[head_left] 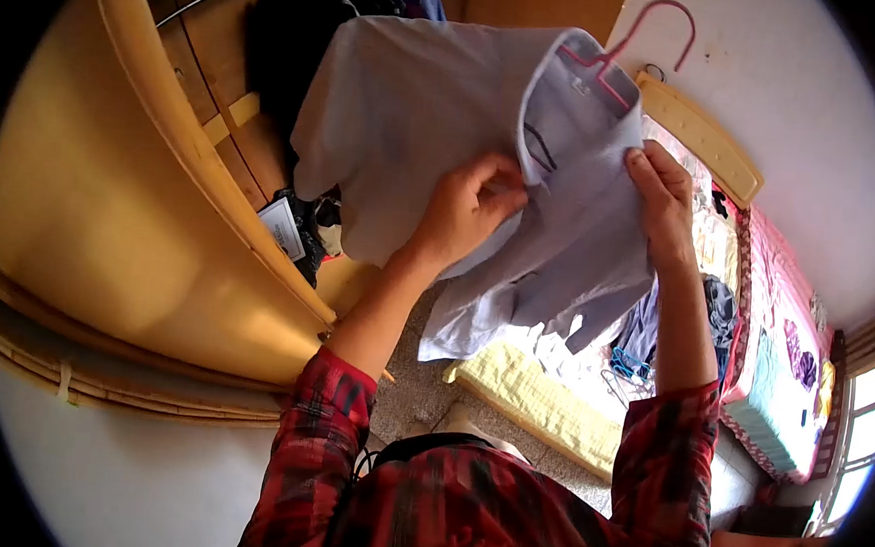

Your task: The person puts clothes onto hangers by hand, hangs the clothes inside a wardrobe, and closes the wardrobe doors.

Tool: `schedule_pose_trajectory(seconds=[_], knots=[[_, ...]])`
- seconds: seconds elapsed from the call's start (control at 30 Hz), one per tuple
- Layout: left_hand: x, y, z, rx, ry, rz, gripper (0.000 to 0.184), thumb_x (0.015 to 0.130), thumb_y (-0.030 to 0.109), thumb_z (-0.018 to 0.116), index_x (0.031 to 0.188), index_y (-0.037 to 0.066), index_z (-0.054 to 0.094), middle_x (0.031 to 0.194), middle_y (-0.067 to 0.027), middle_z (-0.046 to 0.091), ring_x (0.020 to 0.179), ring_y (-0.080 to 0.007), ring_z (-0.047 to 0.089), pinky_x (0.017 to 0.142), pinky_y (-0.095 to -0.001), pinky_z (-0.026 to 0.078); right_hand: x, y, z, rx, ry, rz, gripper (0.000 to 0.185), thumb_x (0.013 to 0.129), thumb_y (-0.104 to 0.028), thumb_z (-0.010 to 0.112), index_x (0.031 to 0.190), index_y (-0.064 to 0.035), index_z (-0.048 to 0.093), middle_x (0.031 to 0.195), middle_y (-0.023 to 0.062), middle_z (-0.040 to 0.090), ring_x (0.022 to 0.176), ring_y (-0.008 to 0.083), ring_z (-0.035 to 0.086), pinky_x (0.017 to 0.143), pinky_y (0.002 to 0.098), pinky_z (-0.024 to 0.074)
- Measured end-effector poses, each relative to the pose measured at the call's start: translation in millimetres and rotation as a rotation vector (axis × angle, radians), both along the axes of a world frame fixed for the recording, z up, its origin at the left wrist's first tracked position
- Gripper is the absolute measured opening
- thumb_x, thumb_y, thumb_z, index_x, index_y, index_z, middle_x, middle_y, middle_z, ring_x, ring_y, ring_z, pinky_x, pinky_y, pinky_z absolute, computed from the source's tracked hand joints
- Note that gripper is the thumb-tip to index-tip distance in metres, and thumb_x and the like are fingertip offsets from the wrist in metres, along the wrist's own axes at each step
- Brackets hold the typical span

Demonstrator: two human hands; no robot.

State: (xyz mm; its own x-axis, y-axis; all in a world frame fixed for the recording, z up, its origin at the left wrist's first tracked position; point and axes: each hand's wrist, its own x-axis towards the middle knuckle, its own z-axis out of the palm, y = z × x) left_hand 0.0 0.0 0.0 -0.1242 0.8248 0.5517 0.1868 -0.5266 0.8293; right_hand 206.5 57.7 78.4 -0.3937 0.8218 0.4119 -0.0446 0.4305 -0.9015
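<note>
A light grey collared shirt (418, 102) hangs spread out in front of me, with a pink hanger (632, 35) inside its neck and the hook sticking up above the collar. My left hand (472, 200) pinches the shirt's front edge just below the collar. On the other side, my right hand (666, 192) grips the collar near the shoulder, thumb on top of the cloth. The shirt's front gapes at the neck, and a dark curved strip shows inside. Its lower part drapes loosely beneath my hands.
To the left stands an open wardrobe with a yellow wooden door (160, 226); dark clothes (281, 53) hang inside. Behind the shirt is a bed with a wooden headboard (706, 140), clothes and hangers scattered over it. Farther right lies pink bedding (769, 254) near a window (864, 430).
</note>
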Motion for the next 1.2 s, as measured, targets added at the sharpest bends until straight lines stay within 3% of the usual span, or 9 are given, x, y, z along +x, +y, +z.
schedule_pose_trajectory(seconds=[0.1,0.2,0.33,0.43,0.57,0.63,0.7,1.0,1.2], knots=[[4.4,-11.9,-17.8,0.131,0.259,0.180,0.012,0.076,0.006,0.065,0.086,0.001,0.061,0.086,-0.0085,0.062,0.075,-0.0218,0.062,0.066,-0.0293,0.050,10.5,20.9,2.8,0.098,-0.138,-0.126,0.019,0.090,-0.021,0.054,0.084,-0.0048,0.061,0.069,-0.0056,0.053,0.063,0.0017,0.044,0.058,0.0172,0.0347],[-7.6,-53.8,-21.3,-0.104,0.553,0.210,0.017,0.075,0.012,0.067,0.088,0.004,0.062,0.088,-0.0088,0.061,0.081,-0.0252,0.060,0.076,-0.0342,0.047,-1.6,19.9,-18.8,-0.034,-0.001,-0.105,0.018,0.090,-0.021,0.054,0.086,-0.0043,0.062,0.069,-0.0052,0.054,0.063,0.0022,0.045,0.059,0.0176,0.0358],[-27.4,-83.9,-83.1,-0.495,1.069,0.477,0.025,0.074,0.023,0.067,0.094,0.008,0.064,0.094,-0.0095,0.061,0.105,-0.0263,0.050,0.098,-0.0417,0.030,-2.3,44.8,-50.7,-0.096,-0.052,-0.096,0.018,0.090,-0.020,0.054,0.088,-0.0031,0.062,0.072,-0.0039,0.057,0.064,0.0031,0.047,0.060,0.0181,0.0374],[-34.9,-103.4,-108.9,-0.729,1.249,0.615,0.034,0.074,0.028,0.066,0.101,0.008,0.062,0.099,-0.0122,0.061,0.104,-0.0308,0.051,0.096,-0.0468,0.032,-7.6,63.0,-74.7,-0.106,-0.118,-0.058,0.019,0.090,-0.020,0.055,0.088,-0.0021,0.062,0.071,-0.0038,0.055,0.065,0.0037,0.046,0.061,0.0185,0.0370],[-32.1,-110.3,-116.7,-1.048,0.882,0.601,0.035,0.074,0.027,0.066,0.103,0.008,0.060,0.099,-0.0131,0.061,0.100,-0.0322,0.053,0.090,-0.0453,0.038,-16.5,97.8,-104.7,0.010,-0.192,0.025,0.020,0.089,-0.020,0.056,0.086,-0.0004,0.061,0.069,-0.0040,0.050,0.067,0.0044,0.043,0.061,0.0192,0.0358],[-36.9,-118.4,-129.3,-0.780,0.912,0.540,0.033,0.074,0.026,0.065,0.102,0.009,0.062,0.098,-0.0125,0.062,0.096,-0.0309,0.056,0.081,-0.0417,0.044,-24.4,103.3,-99.0,0.120,-0.365,-0.026,0.020,0.089,-0.020,0.056,0.089,0.0001,0.061,0.072,-0.0031,0.052,0.068,0.0055,0.045,0.062,0.0198,0.0373],[-33.5,-120.1,-123.0,-0.976,0.924,0.506,0.033,0.073,0.027,0.066,0.102,0.011,0.063,0.097,-0.0112,0.063,0.093,-0.0285,0.058,0.078,-0.0380,0.046,-37.2,114.9,-105.0,0.029,-0.337,0.030,0.022,0.088,-0.021,0.057,0.093,-0.0001,0.061,0.075,-0.0019,0.055,0.069,0.0065,0.047,0.064,0.0201,0.0385],[-33.9,-127.4,-124.2,-0.872,0.884,0.504,0.035,0.074,0.031,0.066,0.102,0.012,0.063,0.092,-0.0083,0.064,0.087,-0.0267,0.060,0.072,-0.0394,0.047,-92.9,148.6,-112.3,0.140,-0.156,0.122,0.023,0.088,-0.021,0.058,0.096,0.0001,0.063,0.082,0.0014,0.060,0.076,0.0080,0.051,0.071,0.0204,0.0404],[-36.2,-109.4,-117.3,-0.867,0.816,0.445,0.033,0.077,0.034,0.061,0.102,0.013,0.062,0.093,-0.0081,0.064,0.086,-0.0281,0.061,0.072,-0.0406,0.048,-136.5,137.8,-45.4,0.219,-0.137,0.013,0.020,0.087,-0.019,0.059,0.095,-0.0011,0.064,0.080,-0.0009,0.059,0.074,0.0072,0.051,0.069,0.0202,0.0401]])
